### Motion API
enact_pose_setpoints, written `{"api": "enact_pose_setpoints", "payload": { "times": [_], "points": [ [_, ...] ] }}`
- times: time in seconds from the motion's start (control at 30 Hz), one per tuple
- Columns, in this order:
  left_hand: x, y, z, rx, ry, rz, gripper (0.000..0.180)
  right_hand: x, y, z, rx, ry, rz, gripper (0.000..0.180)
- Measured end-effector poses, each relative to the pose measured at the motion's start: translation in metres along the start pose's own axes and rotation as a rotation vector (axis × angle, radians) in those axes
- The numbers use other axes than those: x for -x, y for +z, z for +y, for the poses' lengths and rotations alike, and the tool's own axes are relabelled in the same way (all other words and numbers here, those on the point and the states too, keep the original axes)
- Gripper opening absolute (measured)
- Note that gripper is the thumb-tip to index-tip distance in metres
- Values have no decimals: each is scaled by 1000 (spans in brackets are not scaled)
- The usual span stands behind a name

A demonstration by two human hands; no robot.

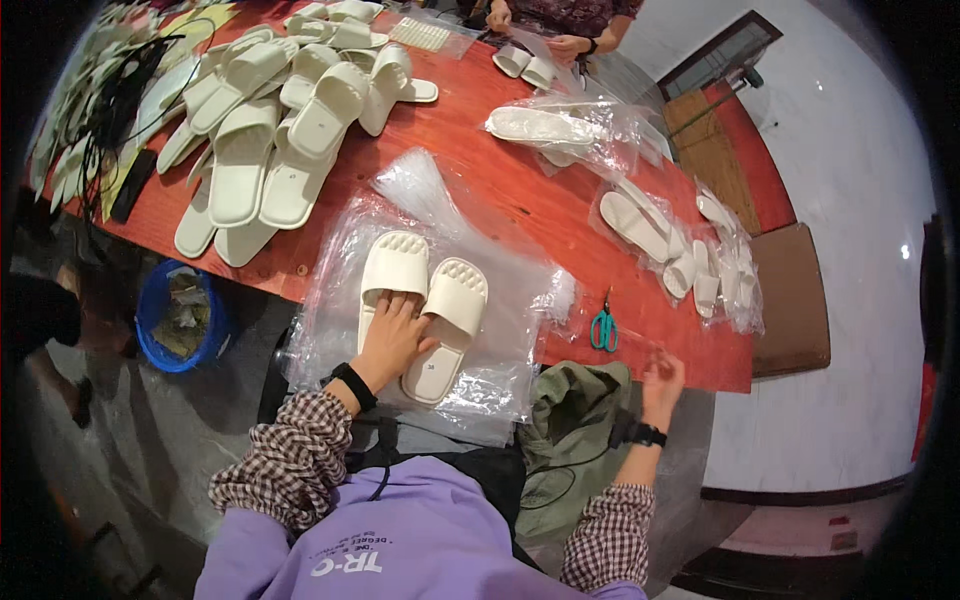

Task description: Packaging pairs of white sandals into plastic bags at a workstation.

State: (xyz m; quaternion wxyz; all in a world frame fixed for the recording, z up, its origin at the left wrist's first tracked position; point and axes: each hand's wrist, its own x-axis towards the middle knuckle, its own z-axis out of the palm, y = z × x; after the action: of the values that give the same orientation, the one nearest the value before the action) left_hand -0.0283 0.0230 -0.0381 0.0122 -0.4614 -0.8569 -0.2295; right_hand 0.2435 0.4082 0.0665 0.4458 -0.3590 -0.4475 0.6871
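Observation:
In front of me a pair of cream slippers lies on a stack of clear plastic bags [500, 375]. My left hand [393, 338] reaches over the left slipper [396, 262], its fingertips at the strap opening. Its thumb points toward the right slipper [458, 303], near that strap's lower edge. The left slipper's heel is hidden beneath the hand. Beyond the table's front edge at right, my right hand [660, 385] is raised with bent, blurred fingers. Whether it holds anything is unclear. Close to it, teal-handled scissors [604, 327] lie on the red table [520, 220].
A heap of cream slippers [290, 165] covers the table's left. Bagged slippers [545, 125] lie along the far right. Across the table, a person's hands [568, 47] handle clear plastic. A blue bin [183, 315] stands on the floor at left; green cloth [570, 420] lies beside my lap.

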Motion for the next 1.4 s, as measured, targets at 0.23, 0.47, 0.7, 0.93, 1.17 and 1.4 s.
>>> {"api": "enact_pose_setpoints", "payload": {
  "times": [0.23, 0.47, 0.7, 0.93, 1.17, 1.4],
  "points": [
    [4, 13, -2, -50, 39, 48, 39, 33, 0, -120, -849, -260, -69, 2],
    [24, -34, 19, -146, 131, 81, 34, 101, 79, -154, -668, -542, -378, 11],
    [46, -127, 47, 598, 83, -117, 31, 179, 167, -57, -177, 7, -689, 12],
    [37, -149, 95, 1335, 36, -334, 27, 220, 210, -26, -13, 64, -1316, 14],
    [51, -141, 69, 905, 76, -69, 10, 196, 161, -63, -482, -91, -874, 38],
    [70, -139, 36, 509, 249, 56, 18, 180, 163, -11, 354, 29, -741, 31]
  ]
}}
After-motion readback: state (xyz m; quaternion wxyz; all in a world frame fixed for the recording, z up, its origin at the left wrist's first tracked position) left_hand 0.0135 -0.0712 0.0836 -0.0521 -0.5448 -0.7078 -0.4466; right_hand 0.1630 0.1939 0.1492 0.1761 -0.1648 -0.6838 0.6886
